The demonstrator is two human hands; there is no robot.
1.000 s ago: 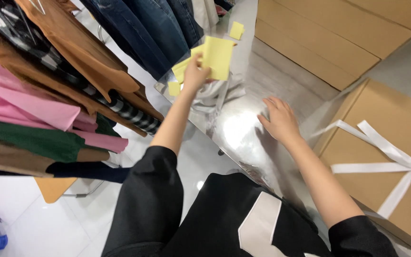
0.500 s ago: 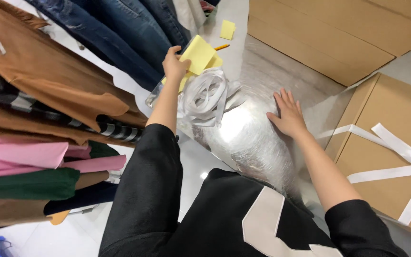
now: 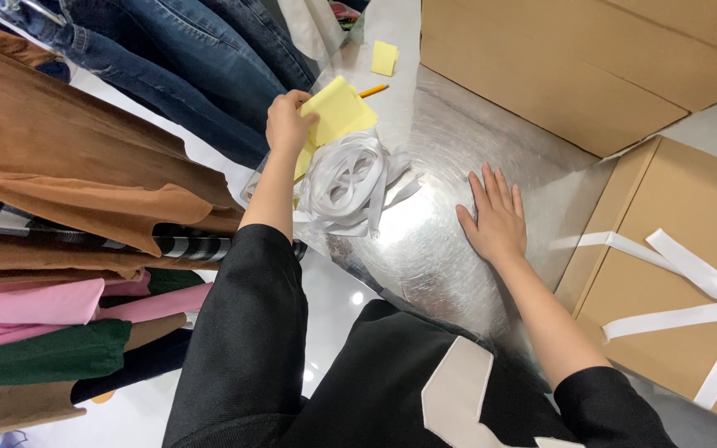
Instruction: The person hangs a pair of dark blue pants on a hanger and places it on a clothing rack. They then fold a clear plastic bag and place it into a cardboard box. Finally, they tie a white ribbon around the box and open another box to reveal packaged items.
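My left hand (image 3: pixel 287 123) grips a stack of yellow paper sheets (image 3: pixel 338 112) at its left edge, above a clear bag of white ribbon (image 3: pixel 348 182) on the shiny metal table (image 3: pixel 450 149). Flat on the metal surface, to the right of the bag, lies my right hand (image 3: pixel 495 217), palm down and fingers spread, holding nothing. A small yellow note (image 3: pixel 384 58) and an orange pencil (image 3: pixel 373 90) lie farther back on the table.
Hanging clothes fill the left: jeans (image 3: pixel 176 58), a brown garment (image 3: pixel 68 158), pink and green ones below. A large cardboard box (image 3: pixel 591 58) stands at the back right. A brown box tied with white ribbon (image 3: pixel 682 274) sits at the right.
My left hand has carried the yellow sheets from the table's back edge toward me, over the ribbon bag. My right hand stays flat on the metal, its fingers now spread.
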